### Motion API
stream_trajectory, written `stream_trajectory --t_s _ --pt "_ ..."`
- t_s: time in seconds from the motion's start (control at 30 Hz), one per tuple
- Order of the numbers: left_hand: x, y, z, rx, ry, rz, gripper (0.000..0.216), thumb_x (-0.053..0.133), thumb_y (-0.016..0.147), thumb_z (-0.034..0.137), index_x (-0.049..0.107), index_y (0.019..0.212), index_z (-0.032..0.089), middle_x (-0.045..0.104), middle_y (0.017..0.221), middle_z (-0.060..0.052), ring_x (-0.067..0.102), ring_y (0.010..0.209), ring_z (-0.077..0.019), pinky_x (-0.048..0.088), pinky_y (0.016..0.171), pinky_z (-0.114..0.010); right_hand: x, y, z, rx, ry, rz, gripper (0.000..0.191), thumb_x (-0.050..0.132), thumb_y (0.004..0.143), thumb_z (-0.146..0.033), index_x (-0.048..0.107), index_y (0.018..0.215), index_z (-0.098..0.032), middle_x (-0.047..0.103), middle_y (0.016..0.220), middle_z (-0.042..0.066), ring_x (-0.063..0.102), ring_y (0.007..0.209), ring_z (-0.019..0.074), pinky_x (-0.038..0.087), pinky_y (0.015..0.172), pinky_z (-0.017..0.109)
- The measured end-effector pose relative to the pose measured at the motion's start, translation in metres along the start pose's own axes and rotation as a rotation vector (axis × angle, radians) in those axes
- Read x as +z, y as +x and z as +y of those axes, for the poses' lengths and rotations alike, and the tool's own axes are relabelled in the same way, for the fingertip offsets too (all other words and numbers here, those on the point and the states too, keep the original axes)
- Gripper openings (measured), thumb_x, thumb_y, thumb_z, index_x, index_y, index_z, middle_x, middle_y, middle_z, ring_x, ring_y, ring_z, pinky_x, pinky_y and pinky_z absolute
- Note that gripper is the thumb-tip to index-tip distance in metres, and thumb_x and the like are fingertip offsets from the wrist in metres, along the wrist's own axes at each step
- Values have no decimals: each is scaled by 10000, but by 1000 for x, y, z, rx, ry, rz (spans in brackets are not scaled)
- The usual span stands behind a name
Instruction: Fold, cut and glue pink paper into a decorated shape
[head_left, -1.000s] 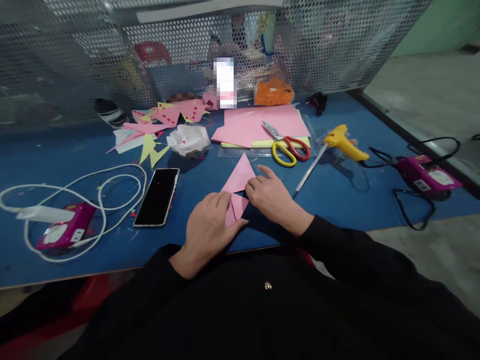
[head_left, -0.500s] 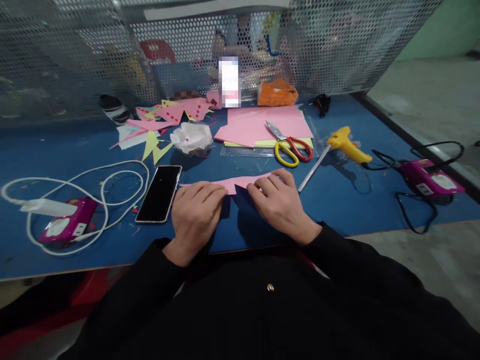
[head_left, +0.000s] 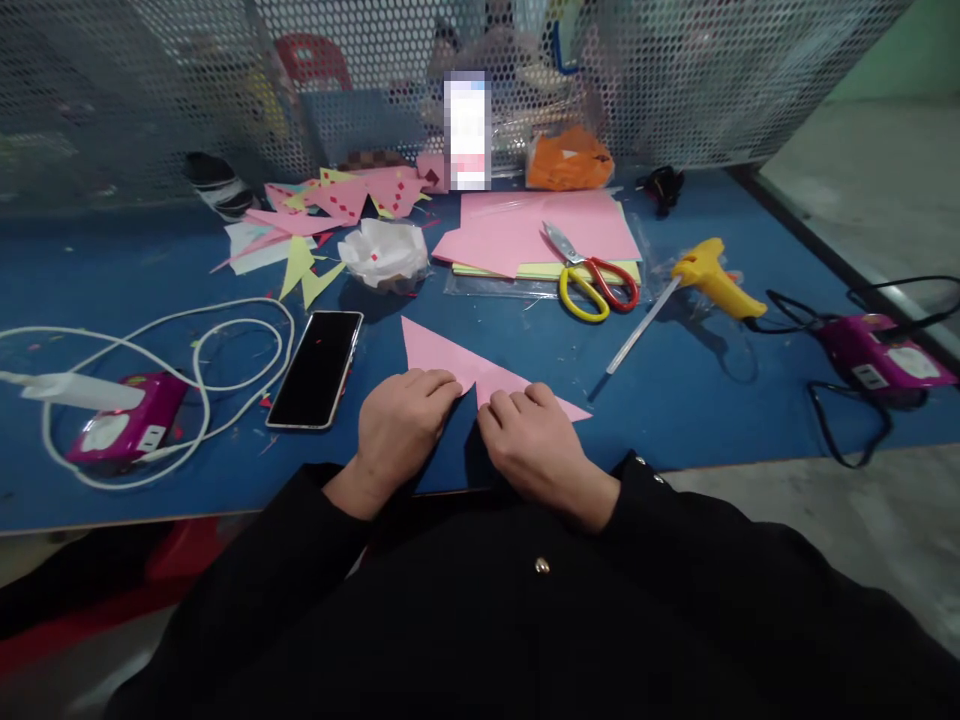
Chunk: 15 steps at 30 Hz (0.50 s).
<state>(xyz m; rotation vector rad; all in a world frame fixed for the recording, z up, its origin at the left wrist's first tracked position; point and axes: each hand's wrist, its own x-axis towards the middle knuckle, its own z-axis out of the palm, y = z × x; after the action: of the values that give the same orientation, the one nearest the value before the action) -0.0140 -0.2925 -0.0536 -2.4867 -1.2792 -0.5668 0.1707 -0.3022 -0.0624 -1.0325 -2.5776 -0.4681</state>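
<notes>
A pointed piece of pink paper (head_left: 457, 358) lies slantwise over the near part of the blue table (head_left: 435, 455), with a small notch in its near edge between my hands. My left hand (head_left: 405, 420) grips it left of the notch, fingers curled and thumb hidden or pressed against the paper. On the other side of the notch my right hand (head_left: 534, 440) has its fingers closed over the paper. The paper's upper left corner and its right tip stick out past my fingers. A dark-screened phone (head_left: 316, 370) lies left of my left hand.
Scissors (head_left: 592, 278) rest on stacked pink sheets (head_left: 551, 225). A yellow glue gun (head_left: 718, 278) with a glue stick lies to the right, wired towards a purple power socket (head_left: 885, 355). Another purple socket (head_left: 131, 420) with white cable sits left. A white paper bowl shape (head_left: 384, 253) stands behind.
The pink paper has gone from a narrow, nearly level strip to a broader slanted shape, its left end up and right tip down. My hands have turned with it; the view has shifted slightly.
</notes>
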Motion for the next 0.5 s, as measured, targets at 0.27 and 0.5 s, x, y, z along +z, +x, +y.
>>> stream_trajectory --t_s 0.27,0.5 --pt "4 6 -16 -65 -230 7 168 580 963 211 745 992 194 785 1034 -52 736 854 -196 524 663 -294 -35 13 35 198 456 -234 231 552 996 -316 729 983 -168 724 922 56 628 754 183 340 702 338" --pt "14 17 -25 -90 -310 -103 171 583 951 227 753 968 225 792 1029 -31 741 905 -205 545 707 -312 -2 24 52 437 634 -167 239 637 882 -154 644 1120 -163 757 973 36 675 836 175 416 699 298"
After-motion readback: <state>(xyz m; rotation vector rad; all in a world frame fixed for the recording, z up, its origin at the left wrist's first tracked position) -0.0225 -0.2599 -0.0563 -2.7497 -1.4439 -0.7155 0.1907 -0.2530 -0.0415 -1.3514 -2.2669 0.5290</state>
